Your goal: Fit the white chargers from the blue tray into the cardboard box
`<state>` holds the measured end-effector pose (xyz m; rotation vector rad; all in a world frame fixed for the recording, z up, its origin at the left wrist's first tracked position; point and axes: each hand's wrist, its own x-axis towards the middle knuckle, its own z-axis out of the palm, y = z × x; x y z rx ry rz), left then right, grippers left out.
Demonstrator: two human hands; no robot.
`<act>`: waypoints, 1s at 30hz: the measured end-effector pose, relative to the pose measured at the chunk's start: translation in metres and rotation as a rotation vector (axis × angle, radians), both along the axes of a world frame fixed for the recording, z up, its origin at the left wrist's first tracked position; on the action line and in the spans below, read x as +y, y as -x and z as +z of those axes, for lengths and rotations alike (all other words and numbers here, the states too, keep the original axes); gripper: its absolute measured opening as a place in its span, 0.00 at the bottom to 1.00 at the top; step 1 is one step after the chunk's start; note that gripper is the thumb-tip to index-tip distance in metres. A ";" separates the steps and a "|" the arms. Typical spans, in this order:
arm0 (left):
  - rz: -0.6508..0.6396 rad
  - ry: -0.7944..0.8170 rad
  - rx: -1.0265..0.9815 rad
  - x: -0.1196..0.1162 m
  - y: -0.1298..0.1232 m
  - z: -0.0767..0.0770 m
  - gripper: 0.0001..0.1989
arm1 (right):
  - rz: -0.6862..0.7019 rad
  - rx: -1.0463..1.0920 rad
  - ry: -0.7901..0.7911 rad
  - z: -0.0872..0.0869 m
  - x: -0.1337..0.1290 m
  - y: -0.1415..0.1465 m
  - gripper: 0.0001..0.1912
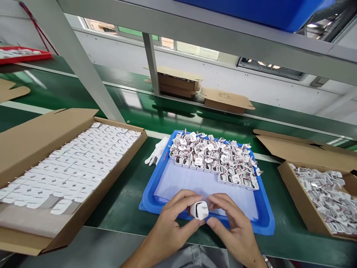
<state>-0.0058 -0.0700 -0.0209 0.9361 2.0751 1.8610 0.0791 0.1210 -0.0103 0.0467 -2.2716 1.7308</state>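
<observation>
Over the front edge of the blue tray (269, 219), my left hand (178, 216) grips a small white plug charger (201, 210) between thumb and fingers. Its pronged face points toward me, and a dark gap shows between the end piece and the housing. Close by on the other side, my right hand (232, 223) curves with thumb and fingers apart, its fingertips near the charger. Rows of white charger housings (196, 165) stand at the tray's back, with loose pronged caps and red and black wires on top. Bare white lining (186, 182) shows before them.
An open carton (111, 178) on the left holds rows of white charger pieces. Another carton (295, 197) on the right contains wired white parts. A white glove (157, 150) lies beside the tray. Steel posts (89, 67) and a beam stand across the green bench.
</observation>
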 end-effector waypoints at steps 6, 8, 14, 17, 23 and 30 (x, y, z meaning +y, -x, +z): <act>-0.016 0.041 -0.007 -0.002 -0.004 0.003 0.20 | 0.059 0.058 -0.009 0.000 0.005 0.002 0.14; -0.044 0.031 -0.058 -0.003 -0.004 0.003 0.20 | 0.050 0.046 0.045 -0.003 0.007 0.003 0.12; -0.053 -0.073 -0.202 0.001 -0.004 0.004 0.14 | 0.052 0.014 0.150 -0.007 0.002 0.004 0.10; 0.040 -0.018 -0.123 0.003 -0.005 0.002 0.10 | 0.014 0.017 0.186 -0.008 -0.002 0.004 0.08; 0.088 0.054 0.019 0.002 -0.005 -0.004 0.12 | -0.075 -0.004 0.247 -0.015 -0.007 0.006 0.05; 0.236 -0.004 0.273 0.008 -0.008 -0.009 0.15 | -0.105 0.056 0.183 -0.016 -0.009 0.003 0.02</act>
